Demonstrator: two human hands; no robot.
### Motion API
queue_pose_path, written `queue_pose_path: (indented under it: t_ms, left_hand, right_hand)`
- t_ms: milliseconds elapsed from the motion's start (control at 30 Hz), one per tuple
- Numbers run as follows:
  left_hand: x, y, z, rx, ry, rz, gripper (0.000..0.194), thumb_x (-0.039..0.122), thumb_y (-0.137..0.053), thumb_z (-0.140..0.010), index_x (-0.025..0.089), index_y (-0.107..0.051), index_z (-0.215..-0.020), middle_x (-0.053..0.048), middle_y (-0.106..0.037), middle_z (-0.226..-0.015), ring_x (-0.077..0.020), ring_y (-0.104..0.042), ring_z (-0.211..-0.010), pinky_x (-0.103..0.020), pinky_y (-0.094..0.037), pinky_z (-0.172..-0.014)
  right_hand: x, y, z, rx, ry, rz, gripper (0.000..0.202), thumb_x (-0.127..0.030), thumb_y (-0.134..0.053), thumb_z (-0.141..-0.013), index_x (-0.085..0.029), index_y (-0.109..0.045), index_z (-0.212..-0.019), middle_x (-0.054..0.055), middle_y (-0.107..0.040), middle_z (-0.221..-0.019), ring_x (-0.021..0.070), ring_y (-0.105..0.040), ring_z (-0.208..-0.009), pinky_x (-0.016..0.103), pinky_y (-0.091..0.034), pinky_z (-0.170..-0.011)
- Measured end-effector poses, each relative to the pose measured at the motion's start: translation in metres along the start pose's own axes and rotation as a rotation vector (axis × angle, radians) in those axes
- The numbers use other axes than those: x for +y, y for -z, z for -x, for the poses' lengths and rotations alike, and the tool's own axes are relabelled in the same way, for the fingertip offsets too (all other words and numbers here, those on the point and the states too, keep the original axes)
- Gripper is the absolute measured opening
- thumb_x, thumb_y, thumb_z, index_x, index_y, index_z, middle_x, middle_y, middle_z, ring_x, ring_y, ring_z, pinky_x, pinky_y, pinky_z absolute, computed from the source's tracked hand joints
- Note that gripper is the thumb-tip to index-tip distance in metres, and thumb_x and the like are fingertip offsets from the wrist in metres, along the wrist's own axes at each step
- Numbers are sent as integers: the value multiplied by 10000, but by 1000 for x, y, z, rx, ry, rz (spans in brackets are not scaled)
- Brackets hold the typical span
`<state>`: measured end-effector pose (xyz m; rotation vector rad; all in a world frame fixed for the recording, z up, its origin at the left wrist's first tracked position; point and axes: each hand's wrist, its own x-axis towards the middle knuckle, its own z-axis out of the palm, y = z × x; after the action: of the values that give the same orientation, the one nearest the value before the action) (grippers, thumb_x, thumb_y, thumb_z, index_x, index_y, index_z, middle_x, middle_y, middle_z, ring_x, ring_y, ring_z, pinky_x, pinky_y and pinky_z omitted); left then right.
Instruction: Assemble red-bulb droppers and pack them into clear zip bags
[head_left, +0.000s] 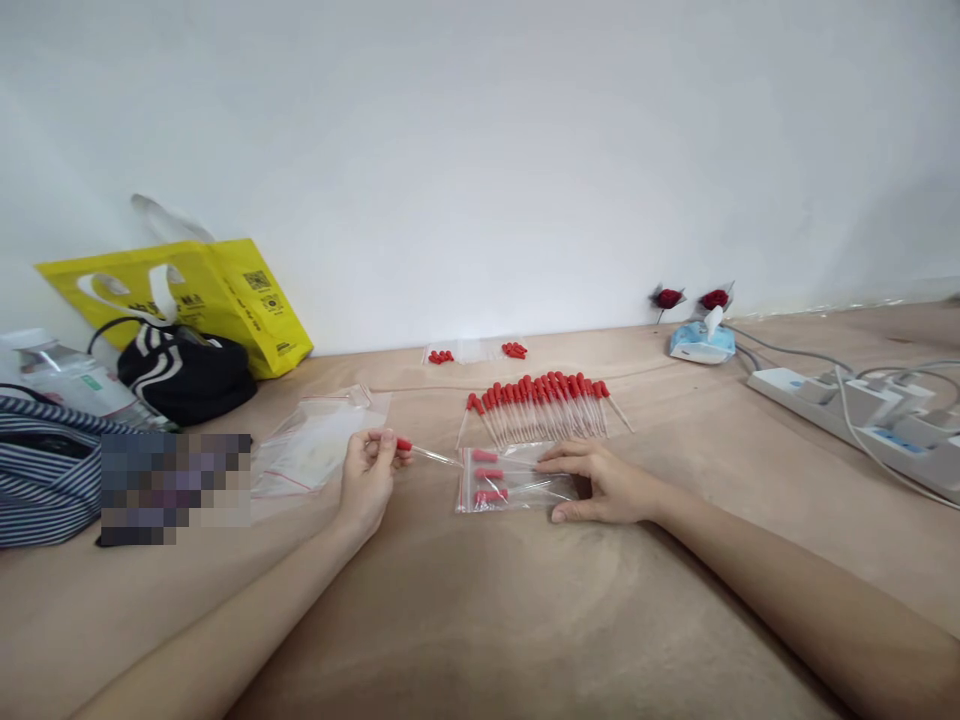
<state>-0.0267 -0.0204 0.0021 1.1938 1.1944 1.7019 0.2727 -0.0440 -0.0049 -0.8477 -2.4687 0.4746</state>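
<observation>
My left hand [369, 474] pinches a dropper by its red rubber bulb [403, 444]. The dropper's clear tube [436, 456] points right, its tip at the mouth of a clear zip bag [469, 492]. Inside that bag lie three droppers with red bulbs [491, 475], side by side, bulbs toward the mouth. My right hand [600, 482] holds the bag's right end down against the table, thumb and fingers apart around it. Just behind the bag, a row of several red-bulbed droppers [540, 405] lies with tubes toward me.
Flat zip bags [307, 450] lie left of my left hand. Near the wall are small bags of red bulbs [441, 357]. A yellow bag [255, 300], black pouch [187, 375] and striped bag [49, 470] sit left; tissues [701, 345] and a corded power strip [862, 420] right.
</observation>
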Motion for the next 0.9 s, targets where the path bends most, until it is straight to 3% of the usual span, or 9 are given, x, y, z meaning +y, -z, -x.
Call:
queue_pose_path:
  t_ms: [233,433,567,767,900]
  left_hand:
    - [6,-2,12,-163,113,-157,409,430,-701,-569,173,-435,-743,14,-625,-664,-125,-616,-607,-276,-499,-651]
    - [11,0,11,-360,146,-319,307,395,-709,-560,178,-530,-681,-9,-627,-633,-141,-602,-599,-263,-488,-612]
    - [11,-10,9,-451,152,-378,227,327,-718,-550,178,-578,-648,-12,-646,-653,-147,-605,-628,-259,-480,-624]
    - [4,-28,10,-577,187,-365,222,321,-663,-598,164,-632,-752,-52,-685,-798,-186,-626,-760,-325,-476,-758]
    - [-1,-32,11,-574,114,-404,197,267,-628,-610,167,-601,-778,-34,-657,-750,-169,-619,-728,-298,-481,-714]
  right_hand:
    - [1,0,0,1,7,-11,576,-505,-621,-687,-197,-529,-1166,105,-559,-1096,226,-515,-1004,397,-394,-864]
    - [2,-1,0,15,24,-14,567,-499,-616,-695,-189,-533,-1162,109,-553,-1099,223,-513,-1005,395,-398,-865]
    - [3,-2,0,20,28,-16,563,-493,-626,-689,-176,-547,-1149,108,-547,-1101,210,-502,-1010,373,-396,-875]
    - [3,-2,0,24,22,-14,533,-497,-623,-688,-190,-568,-1120,108,-545,-1100,222,-501,-1011,392,-394,-870]
    - [2,-2,0,24,26,-16,544,-491,-626,-689,-199,-553,-1142,104,-546,-1100,219,-504,-1007,392,-392,-874]
